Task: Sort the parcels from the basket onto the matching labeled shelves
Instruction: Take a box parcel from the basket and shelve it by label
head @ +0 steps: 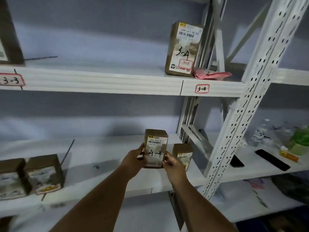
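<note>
A brown cardboard parcel (155, 148) with a white label handwritten "4-4" stands upright over the lower white shelf (117, 173). My left hand (135, 158) grips its left side and my right hand (173, 162) grips its right side. Another brown parcel (183, 154) stands just to its right on the same shelf. On the upper shelf (100, 81) a parcel marked "3-4" (183, 49) stands above the red-bordered shelf label "3-4" (202, 88). A "3-3" label (11, 80) is at the far left. No basket is in view.
Two brown parcels (28, 176) stand at the lower shelf's left end. A pink bag (211, 75) lies beside the "3-4" parcel. A perforated white upright (250, 97) divides the racks. The right rack holds a water bottle (260, 133), a green packet (300, 139) and dark flat items (272, 159).
</note>
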`<action>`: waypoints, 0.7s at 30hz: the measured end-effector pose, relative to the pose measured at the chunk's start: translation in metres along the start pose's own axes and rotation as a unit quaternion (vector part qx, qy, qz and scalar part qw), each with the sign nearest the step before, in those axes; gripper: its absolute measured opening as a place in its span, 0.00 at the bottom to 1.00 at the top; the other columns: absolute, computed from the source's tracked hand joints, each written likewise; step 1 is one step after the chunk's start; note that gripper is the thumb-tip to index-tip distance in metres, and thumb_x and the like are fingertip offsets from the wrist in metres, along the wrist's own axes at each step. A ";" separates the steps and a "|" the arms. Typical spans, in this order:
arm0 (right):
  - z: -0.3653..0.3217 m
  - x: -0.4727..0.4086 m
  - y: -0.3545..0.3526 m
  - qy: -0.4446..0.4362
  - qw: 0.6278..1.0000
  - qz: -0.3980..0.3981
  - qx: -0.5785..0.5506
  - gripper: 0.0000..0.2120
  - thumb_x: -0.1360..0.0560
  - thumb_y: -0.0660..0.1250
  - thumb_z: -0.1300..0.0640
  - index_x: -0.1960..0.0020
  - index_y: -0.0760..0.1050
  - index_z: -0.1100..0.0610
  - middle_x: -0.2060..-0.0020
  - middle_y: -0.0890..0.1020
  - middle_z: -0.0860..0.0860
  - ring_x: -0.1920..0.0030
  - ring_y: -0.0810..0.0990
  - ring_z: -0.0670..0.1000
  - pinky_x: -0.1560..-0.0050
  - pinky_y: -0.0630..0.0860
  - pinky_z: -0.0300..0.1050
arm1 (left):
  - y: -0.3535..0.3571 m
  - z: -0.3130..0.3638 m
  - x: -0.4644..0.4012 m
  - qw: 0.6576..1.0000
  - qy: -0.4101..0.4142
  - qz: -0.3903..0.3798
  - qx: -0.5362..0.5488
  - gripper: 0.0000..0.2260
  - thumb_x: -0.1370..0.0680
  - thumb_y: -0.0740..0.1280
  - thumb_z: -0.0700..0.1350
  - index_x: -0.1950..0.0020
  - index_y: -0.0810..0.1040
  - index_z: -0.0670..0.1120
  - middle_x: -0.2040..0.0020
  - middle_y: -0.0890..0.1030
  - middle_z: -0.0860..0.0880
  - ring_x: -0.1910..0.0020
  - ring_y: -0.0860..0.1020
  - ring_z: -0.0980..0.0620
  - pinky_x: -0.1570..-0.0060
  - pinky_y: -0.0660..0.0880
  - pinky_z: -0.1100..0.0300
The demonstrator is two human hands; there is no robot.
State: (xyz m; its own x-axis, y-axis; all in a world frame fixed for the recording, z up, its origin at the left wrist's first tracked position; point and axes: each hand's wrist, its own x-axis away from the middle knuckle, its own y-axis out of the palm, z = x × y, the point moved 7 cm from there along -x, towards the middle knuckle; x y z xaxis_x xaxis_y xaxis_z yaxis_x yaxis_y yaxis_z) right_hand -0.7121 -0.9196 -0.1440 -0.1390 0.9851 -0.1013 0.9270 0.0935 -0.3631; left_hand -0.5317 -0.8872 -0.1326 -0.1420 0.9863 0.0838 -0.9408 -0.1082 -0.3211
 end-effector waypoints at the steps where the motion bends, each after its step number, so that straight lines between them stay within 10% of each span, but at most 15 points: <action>1: 0.004 -0.005 -0.004 -0.012 1.000 -0.001 0.018 0.18 0.23 0.61 0.72 0.40 0.77 0.54 0.52 0.83 0.49 0.53 0.83 0.44 0.55 0.77 0.31 | 0.009 -0.006 -0.005 1.000 0.011 -0.004 -0.027 0.33 0.26 0.70 0.37 0.25 0.62 0.55 0.38 0.77 0.48 0.44 0.79 0.51 0.47 0.80 0.53; 8: 0.067 -0.028 0.005 0.047 0.996 -0.066 -0.023 0.23 0.21 0.61 0.68 0.32 0.68 0.47 0.46 0.78 0.45 0.48 0.80 0.48 0.58 0.72 0.28 | 0.070 -0.103 -0.070 0.994 0.029 0.024 -0.106 0.44 0.34 0.63 0.59 0.22 0.45 0.59 0.35 0.73 0.49 0.38 0.75 0.51 0.40 0.77 0.52; 11: 0.090 -0.030 0.011 0.061 0.994 -0.088 -0.001 0.23 0.21 0.60 0.70 0.33 0.65 0.49 0.49 0.77 0.47 0.55 0.78 0.42 0.65 0.75 0.28 | 0.076 -0.078 -0.045 0.993 0.021 0.032 -0.109 0.38 0.26 0.66 0.49 0.22 0.48 0.50 0.36 0.74 0.49 0.40 0.75 0.55 0.41 0.75 0.64; 14: 0.114 -0.030 0.025 0.073 0.992 -0.106 0.008 0.26 0.21 0.62 0.66 0.27 0.65 0.50 0.39 0.76 0.47 0.36 0.76 0.51 0.43 0.73 0.37 | 0.083 -0.076 -0.037 0.994 0.006 0.030 -0.108 0.34 0.22 0.64 0.34 0.22 0.50 0.49 0.35 0.73 0.50 0.43 0.74 0.59 0.56 0.69 0.80; 21: 0.120 -0.033 0.031 0.061 0.990 -0.096 0.080 0.29 0.21 0.62 0.58 0.23 0.58 0.46 0.31 0.73 0.49 0.34 0.73 0.51 0.35 0.71 0.44 | 0.084 -0.095 -0.039 0.990 -0.027 0.026 -0.134 0.40 0.22 0.64 0.37 0.21 0.40 0.52 0.30 0.71 0.47 0.43 0.74 0.54 0.53 0.73 0.67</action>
State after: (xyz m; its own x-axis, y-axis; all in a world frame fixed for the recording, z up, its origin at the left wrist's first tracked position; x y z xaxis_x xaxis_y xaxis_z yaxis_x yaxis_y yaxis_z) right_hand -0.7210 -0.9664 -0.2631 -0.2554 0.9623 0.0939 0.8189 0.2669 -0.5081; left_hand -0.5759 -0.9234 -0.2522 -0.2103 0.9716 0.1085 -0.8178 -0.1140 -0.5640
